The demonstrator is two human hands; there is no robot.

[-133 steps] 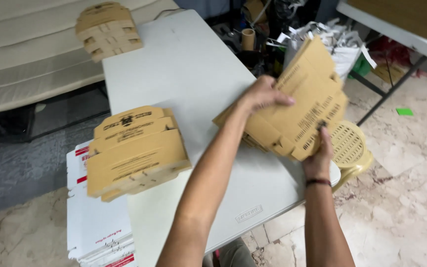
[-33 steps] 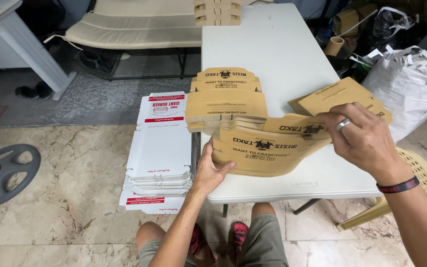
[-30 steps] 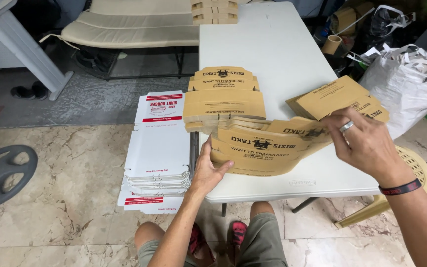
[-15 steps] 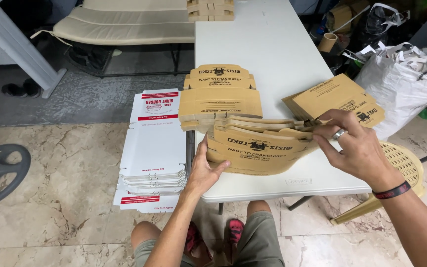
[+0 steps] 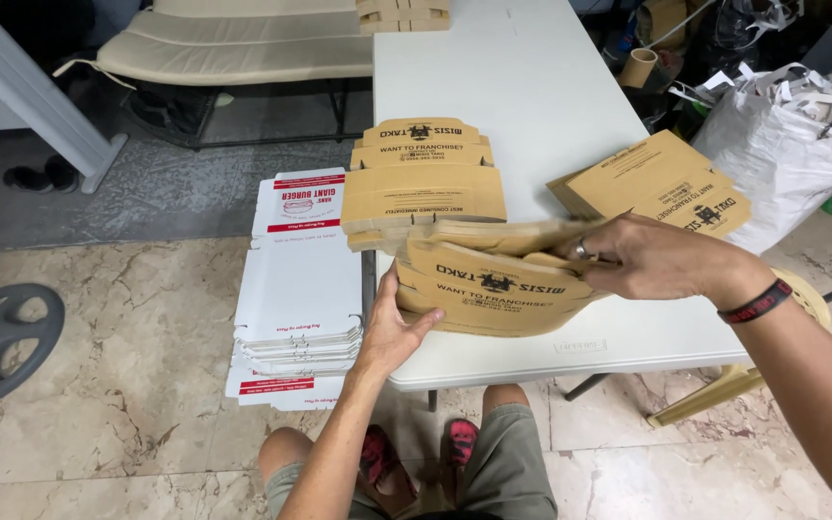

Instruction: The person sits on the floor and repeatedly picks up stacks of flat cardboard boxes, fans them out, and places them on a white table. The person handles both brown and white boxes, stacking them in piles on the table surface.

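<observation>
A brown cardboard box (image 5: 493,284), half folded, lies at the near edge of the white table (image 5: 522,87). My left hand (image 5: 395,327) presses against its left end from the table's edge. My right hand (image 5: 652,255), with a ring and a dark wristband, grips the box's upper flap at its right side. Just behind the box stands a pile of folded brown boxes (image 5: 423,178). A stack of flat brown box blanks (image 5: 657,188) lies to the right, beside my right hand.
A stack of flat white boxes (image 5: 296,289) sits on the marble floor left of the table. More folded brown boxes (image 5: 402,14) stand at the table's far end. A white bag (image 5: 782,144) of scraps and a tape roll (image 5: 639,67) are on the right, a cushioned bench (image 5: 243,43) behind.
My right hand has slid left along the box's top flap and pushed it lower. The left hand stays pressed at the box's left end. The view has shifted slightly.
</observation>
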